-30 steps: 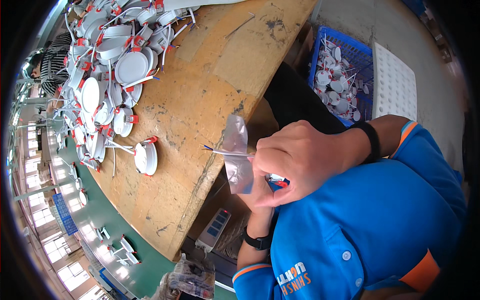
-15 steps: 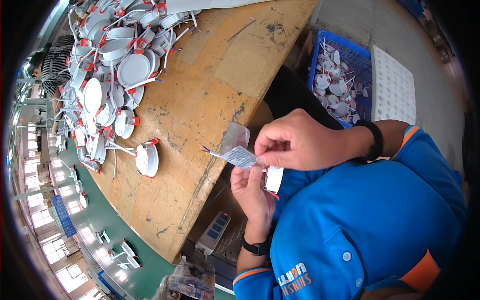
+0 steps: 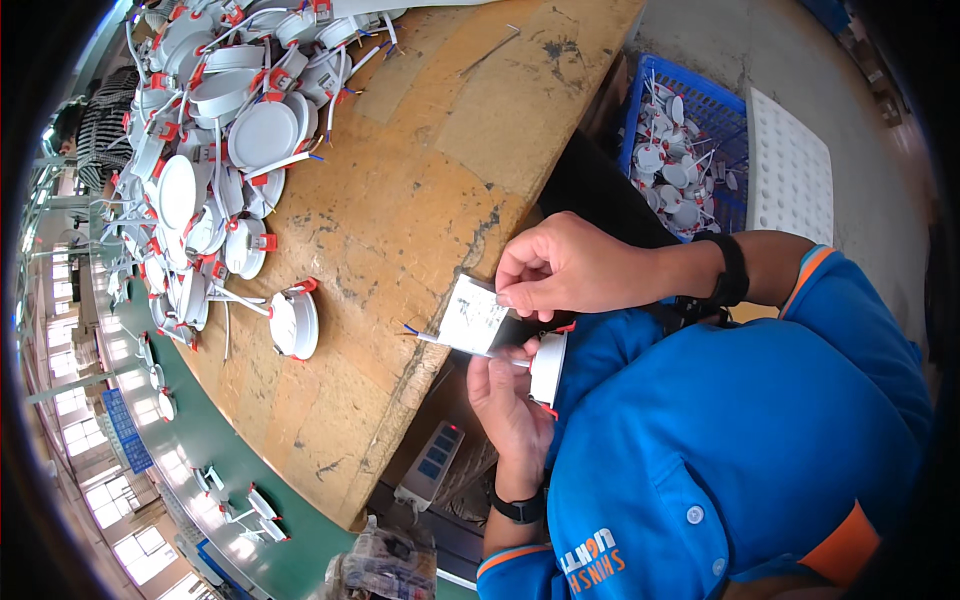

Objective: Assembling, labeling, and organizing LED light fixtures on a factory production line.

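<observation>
My left hand (image 3: 508,412), thumb and fingers closed, grips the white cable of a small round downlight (image 3: 547,370) with red-tipped spring clips. The lamp body stands on edge beside my fingers, close to my shirt. The stripped cable end (image 3: 426,337) with its blue wire points left past the table edge. A white printed label (image 3: 472,312) lies against the cable; whether it is stuck there I cannot tell. My right hand (image 3: 578,268) pinches the label's right edge between thumb and forefinger. On the table, a single downlight (image 3: 294,324) lies nearest to my hands.
Many white downlights (image 3: 262,136) are heaped at the table's far left. The worn wooden table (image 3: 400,220) ends just left of my hands. At the right stand a blue crate (image 3: 735,150) of downlights and a white dimpled panel (image 3: 790,170). A power strip (image 3: 432,460) sits below the table edge.
The label has turned and now shows its face more squarely, while the clear film seen behind it no longer shows. My left hand has dropped slightly, and more of the downlight shows.
</observation>
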